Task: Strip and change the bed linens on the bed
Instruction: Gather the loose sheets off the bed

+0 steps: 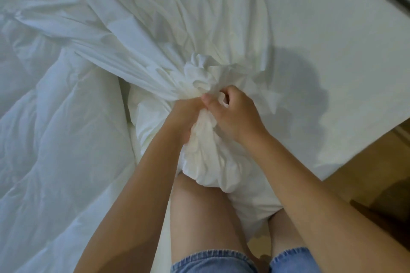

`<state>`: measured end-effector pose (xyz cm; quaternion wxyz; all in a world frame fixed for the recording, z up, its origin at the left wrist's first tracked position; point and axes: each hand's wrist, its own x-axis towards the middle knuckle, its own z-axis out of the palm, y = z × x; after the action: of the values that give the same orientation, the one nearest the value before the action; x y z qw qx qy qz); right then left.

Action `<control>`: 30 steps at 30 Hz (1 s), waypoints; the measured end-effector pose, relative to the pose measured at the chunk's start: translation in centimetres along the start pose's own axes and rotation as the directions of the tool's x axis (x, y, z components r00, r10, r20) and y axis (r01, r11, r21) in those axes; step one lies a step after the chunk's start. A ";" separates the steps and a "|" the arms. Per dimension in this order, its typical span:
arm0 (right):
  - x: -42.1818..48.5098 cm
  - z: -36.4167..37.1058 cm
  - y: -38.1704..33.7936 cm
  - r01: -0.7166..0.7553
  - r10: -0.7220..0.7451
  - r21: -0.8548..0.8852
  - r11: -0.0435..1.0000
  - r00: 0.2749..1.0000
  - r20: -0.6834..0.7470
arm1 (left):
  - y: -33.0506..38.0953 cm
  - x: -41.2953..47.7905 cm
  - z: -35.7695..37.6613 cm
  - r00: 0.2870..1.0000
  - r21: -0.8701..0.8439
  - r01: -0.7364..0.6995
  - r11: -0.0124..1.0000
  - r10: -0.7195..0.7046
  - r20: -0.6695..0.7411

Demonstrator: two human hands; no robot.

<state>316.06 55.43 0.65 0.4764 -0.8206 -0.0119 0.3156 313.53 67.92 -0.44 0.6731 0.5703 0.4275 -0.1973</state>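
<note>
The bed (pixel 332 17) shows a smooth white surface across its right side, ending in a corner at the lower right. A loose white sheet (pixel 133 29) lies on it in long creases, fanning out toward the upper left from a tight bunch near the bed's near edge. Left of that, a rumpled white duvet (pixel 44 139) covers the bed. Wooden floor (pixel 366 173) lies beside the corner.
</note>
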 end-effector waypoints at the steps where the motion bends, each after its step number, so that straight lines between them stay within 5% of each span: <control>1: 0.1 0.1 -0.3 0.031 -0.038 -0.084 0.996 0.995 -0.089 | -0.2 -0.5 0.2 0.995 0.014 -0.032 0.999 0.033 -0.094; 3: 0.1 0.4 -1.1 0.105 -0.134 -0.154 0.982 0.973 -0.189 | -1.2 -1.5 0.5 0.954 0.074 -0.111 0.991 0.127 -0.272; 6: -0.2 1.6 -2.4 0.057 -0.051 -0.111 0.992 0.997 0.054 | -3.1 -2.1 0.7 0.835 0.244 -0.162 0.956 0.264 -0.482; 10: 0.4 3.6 -3.7 -0.102 0.101 -0.012 0.995 0.951 0.293 | -4.6 -2.2 1.0 0.727 0.523 -0.180 0.833 0.470 -0.500; 13: 1.3 4.8 -3.9 -0.201 0.168 0.069 0.977 0.930 0.326 | -5.6 -3.2 1.6 0.668 0.507 -0.322 0.799 0.572 -0.476; 19: 2.4 4.6 -3.6 -0.130 0.060 0.117 0.985 0.878 0.474 | -6.4 -3.7 1.4 0.654 0.480 -0.433 0.763 0.632 -0.416; 24: 3.2 4.1 -3.0 -0.113 0.046 0.260 0.959 0.967 0.250 | -6.5 -4.2 2.0 0.725 0.497 -0.446 0.744 0.626 -0.286; 30: 3.7 3.1 -3.6 -0.044 -0.017 0.335 0.941 0.984 0.175 | -6.1 -4.2 1.3 0.800 0.057 -0.553 0.831 0.549 -0.243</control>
<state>318.39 60.94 0.60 0.6049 -0.6959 0.0063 0.3870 307.06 64.11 -0.79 0.6471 0.6842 0.3259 0.0835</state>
